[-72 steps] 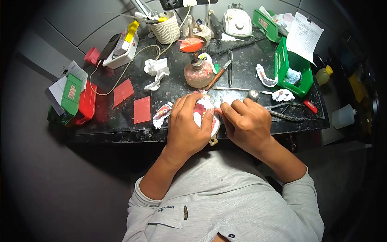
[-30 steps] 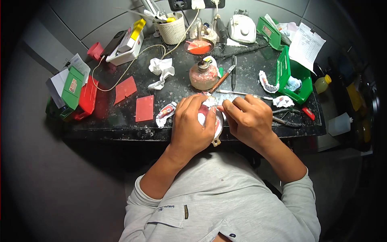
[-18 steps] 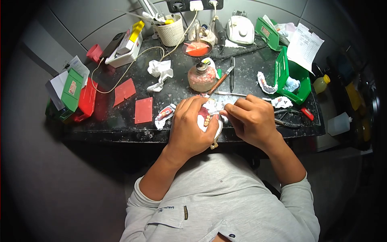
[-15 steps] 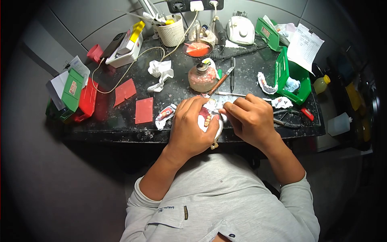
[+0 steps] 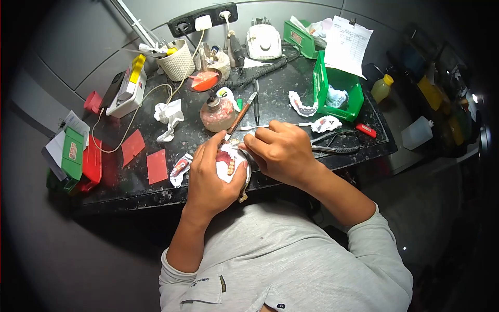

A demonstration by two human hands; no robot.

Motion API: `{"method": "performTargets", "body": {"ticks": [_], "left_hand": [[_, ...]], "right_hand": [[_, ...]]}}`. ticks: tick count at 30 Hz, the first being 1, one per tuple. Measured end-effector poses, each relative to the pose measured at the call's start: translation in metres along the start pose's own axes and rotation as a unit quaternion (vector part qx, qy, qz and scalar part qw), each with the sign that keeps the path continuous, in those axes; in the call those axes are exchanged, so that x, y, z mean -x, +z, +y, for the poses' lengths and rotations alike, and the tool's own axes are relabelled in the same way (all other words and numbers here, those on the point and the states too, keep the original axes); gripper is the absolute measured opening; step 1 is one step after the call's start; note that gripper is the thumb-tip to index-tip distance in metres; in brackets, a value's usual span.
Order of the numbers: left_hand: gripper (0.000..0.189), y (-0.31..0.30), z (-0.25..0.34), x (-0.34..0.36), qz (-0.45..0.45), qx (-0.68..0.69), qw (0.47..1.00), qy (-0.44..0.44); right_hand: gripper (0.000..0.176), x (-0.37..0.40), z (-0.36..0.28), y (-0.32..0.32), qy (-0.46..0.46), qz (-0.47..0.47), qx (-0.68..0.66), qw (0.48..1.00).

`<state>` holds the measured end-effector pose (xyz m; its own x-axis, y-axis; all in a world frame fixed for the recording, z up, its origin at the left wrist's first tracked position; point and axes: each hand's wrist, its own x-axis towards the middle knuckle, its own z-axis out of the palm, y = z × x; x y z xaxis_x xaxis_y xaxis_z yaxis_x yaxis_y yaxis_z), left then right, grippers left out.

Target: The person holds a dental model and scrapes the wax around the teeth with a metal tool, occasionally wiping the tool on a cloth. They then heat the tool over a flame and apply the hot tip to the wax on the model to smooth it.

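Note:
My left hand [image 5: 210, 179] cups a white plaster dental model [image 5: 227, 164] with pink wax and a row of small teeth, held just over the near edge of the dark worktop [image 5: 171, 138]. A brass-coloured part hangs below the model at my palm. My right hand [image 5: 280, 151] is closed beside it on the right, fingertips pinched at the model's upper rim. Whatever small thing the fingers pinch is hidden.
A glass spirit lamp [image 5: 218, 113] and a wooden-handled tool [image 5: 240, 115] lie just beyond my hands. Pliers [image 5: 332, 148] and a plaster cast [image 5: 302, 104] lie to the right beside a green bin [image 5: 340, 93]. Red wax sheets [image 5: 156, 166], crumpled tissue [image 5: 169, 115] and red and green boxes [image 5: 78, 161] are left.
The view has swung, so the bench sits further left and higher. The model is tilted in my left hand and its teeth now show. My right hand stays pinched at its rim.

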<state>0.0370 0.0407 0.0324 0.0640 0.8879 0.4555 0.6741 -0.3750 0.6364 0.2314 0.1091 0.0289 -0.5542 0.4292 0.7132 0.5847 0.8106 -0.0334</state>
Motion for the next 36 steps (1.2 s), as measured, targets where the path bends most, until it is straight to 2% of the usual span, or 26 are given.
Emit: {"method": "performTargets", "body": {"ticks": [2,8,11,17,22,30,36], "left_hand": [[0.077,0.002,-0.001,0.002,-0.005,0.013,1.0,-0.001],[0.091,0.001,0.0,0.002,-0.006,0.037,0.999,-0.021],[0.089,0.0,0.0,0.001,-0.009,0.048,0.999,-0.018],[0.09,0.0,-0.004,0.001,-0.023,0.042,0.999,-0.01],[0.102,-0.002,0.004,0.0,-0.028,0.053,0.997,-0.046],[0.103,-0.002,0.002,0.0,-0.028,0.056,0.997,-0.034],[0.106,-0.003,0.004,0.0,-0.029,0.069,0.996,-0.047]], "right_hand": [[0.02,0.002,0.0,0.0,0.001,0.003,0.028,1.0],[0.017,-0.002,0.002,-0.017,0.007,-0.027,-0.035,0.999],[0.016,-0.004,0.004,-0.019,-0.022,-0.05,-0.026,0.998],[0.015,-0.008,0.003,-0.01,-0.043,-0.036,0.004,0.998],[0.017,-0.012,0.002,-0.009,-0.032,-0.041,-0.004,0.999],[0.019,-0.01,0.006,-0.016,-0.032,-0.051,-0.014,0.998],[0.017,-0.009,0.005,0.0,-0.024,-0.015,-0.005,1.0]]}}
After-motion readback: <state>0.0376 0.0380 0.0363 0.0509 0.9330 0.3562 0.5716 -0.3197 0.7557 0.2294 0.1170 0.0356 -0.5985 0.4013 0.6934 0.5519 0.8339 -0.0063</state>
